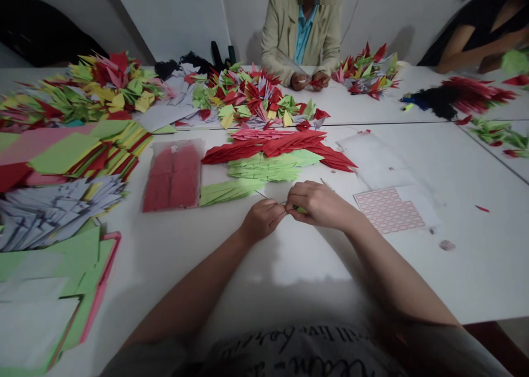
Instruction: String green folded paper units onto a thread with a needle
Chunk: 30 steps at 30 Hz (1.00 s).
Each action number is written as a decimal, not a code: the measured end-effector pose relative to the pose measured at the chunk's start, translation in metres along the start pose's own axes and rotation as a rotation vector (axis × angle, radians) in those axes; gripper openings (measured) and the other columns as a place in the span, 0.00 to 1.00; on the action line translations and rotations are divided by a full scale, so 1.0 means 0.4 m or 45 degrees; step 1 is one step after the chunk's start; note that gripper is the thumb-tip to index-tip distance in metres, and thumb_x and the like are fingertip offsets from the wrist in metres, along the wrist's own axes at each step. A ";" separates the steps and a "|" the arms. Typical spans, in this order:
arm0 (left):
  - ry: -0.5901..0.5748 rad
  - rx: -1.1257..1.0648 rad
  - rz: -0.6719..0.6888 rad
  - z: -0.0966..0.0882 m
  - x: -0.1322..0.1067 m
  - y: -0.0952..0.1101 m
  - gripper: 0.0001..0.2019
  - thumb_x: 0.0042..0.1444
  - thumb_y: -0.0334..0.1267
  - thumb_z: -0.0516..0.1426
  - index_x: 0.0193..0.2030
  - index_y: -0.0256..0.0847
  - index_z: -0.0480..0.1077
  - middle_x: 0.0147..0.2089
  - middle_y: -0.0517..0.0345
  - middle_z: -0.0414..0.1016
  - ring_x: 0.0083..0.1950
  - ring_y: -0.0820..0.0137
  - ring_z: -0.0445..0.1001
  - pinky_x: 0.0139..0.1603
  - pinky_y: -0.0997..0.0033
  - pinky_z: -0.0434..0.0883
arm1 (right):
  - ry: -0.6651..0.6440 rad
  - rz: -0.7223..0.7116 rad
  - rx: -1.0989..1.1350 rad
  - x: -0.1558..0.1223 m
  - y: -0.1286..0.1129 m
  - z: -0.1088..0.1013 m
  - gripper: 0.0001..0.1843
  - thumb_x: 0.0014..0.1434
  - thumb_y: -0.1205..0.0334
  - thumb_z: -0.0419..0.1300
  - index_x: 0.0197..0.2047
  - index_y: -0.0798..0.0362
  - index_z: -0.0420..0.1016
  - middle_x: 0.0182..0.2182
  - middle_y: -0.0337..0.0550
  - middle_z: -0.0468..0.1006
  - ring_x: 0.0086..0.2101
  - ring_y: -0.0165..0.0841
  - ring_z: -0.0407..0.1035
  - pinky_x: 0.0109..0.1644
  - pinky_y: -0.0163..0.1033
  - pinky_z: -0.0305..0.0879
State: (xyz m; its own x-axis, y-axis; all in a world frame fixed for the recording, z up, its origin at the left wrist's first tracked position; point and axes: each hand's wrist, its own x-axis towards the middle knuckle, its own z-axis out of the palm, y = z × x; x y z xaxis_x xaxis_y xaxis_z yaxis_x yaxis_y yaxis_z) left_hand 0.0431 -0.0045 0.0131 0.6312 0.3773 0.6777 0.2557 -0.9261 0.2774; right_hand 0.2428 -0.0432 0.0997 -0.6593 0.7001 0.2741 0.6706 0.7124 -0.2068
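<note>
My left hand and my right hand meet above the white table, fingertips nearly touching. A thin dark strand, perhaps a needle or thread, sticks out from my left hand, which is pinched closed. In my right hand's curled fingers is a small green paper piece, mostly hidden. Just beyond lie folded light-green papers, with more green papers nearer my left hand. Folded red papers are stacked behind them.
Left of my hands lie a clear packet of red pieces, grey-white folded papers and green sheets. A sticker sheet is on the right. Colourful paper heaps line the back, where a person handles red paper.
</note>
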 end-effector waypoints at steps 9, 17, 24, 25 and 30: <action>0.067 -0.083 -0.035 -0.010 0.009 0.015 0.04 0.62 0.34 0.54 0.38 0.40 0.70 0.27 0.59 0.72 0.30 0.72 0.68 0.34 0.71 0.67 | 0.060 0.037 0.214 -0.017 0.026 -0.044 0.04 0.60 0.67 0.58 0.37 0.53 0.75 0.33 0.45 0.77 0.35 0.36 0.69 0.40 0.41 0.63; 0.146 0.044 -0.066 -0.011 0.009 0.003 0.02 0.60 0.33 0.57 0.36 0.39 0.70 0.29 0.58 0.76 0.30 0.72 0.71 0.35 0.71 0.67 | 0.143 0.109 0.180 -0.039 0.049 -0.074 0.09 0.61 0.59 0.59 0.43 0.53 0.74 0.39 0.49 0.76 0.41 0.39 0.69 0.44 0.44 0.64; 0.187 0.057 -0.019 -0.005 0.008 0.003 0.01 0.58 0.31 0.58 0.38 0.39 0.69 0.29 0.59 0.75 0.31 0.72 0.71 0.36 0.71 0.69 | 0.084 0.018 0.113 -0.013 0.024 -0.037 0.13 0.63 0.53 0.59 0.46 0.50 0.76 0.47 0.48 0.76 0.48 0.42 0.68 0.52 0.49 0.60; 0.181 0.046 -0.033 -0.005 0.007 0.003 0.01 0.59 0.31 0.57 0.37 0.39 0.69 0.29 0.59 0.75 0.31 0.72 0.71 0.36 0.72 0.70 | 0.074 0.012 0.129 -0.012 0.024 -0.031 0.11 0.64 0.54 0.58 0.45 0.50 0.76 0.45 0.47 0.77 0.46 0.40 0.69 0.52 0.48 0.60; 0.171 -0.001 -0.056 -0.004 0.004 0.002 0.01 0.59 0.31 0.57 0.36 0.39 0.69 0.30 0.58 0.76 0.31 0.72 0.72 0.35 0.72 0.69 | 0.091 0.031 0.173 -0.013 0.030 -0.016 0.10 0.65 0.58 0.57 0.42 0.52 0.77 0.39 0.46 0.79 0.41 0.38 0.71 0.48 0.46 0.62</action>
State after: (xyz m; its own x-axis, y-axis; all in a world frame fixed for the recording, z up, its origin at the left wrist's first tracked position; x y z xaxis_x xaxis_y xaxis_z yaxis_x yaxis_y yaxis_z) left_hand 0.0432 -0.0046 0.0154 0.5157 0.4145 0.7498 0.2802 -0.9086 0.3096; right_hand 0.2565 -0.0387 0.1017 -0.6142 0.7158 0.3322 0.6308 0.6983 -0.3382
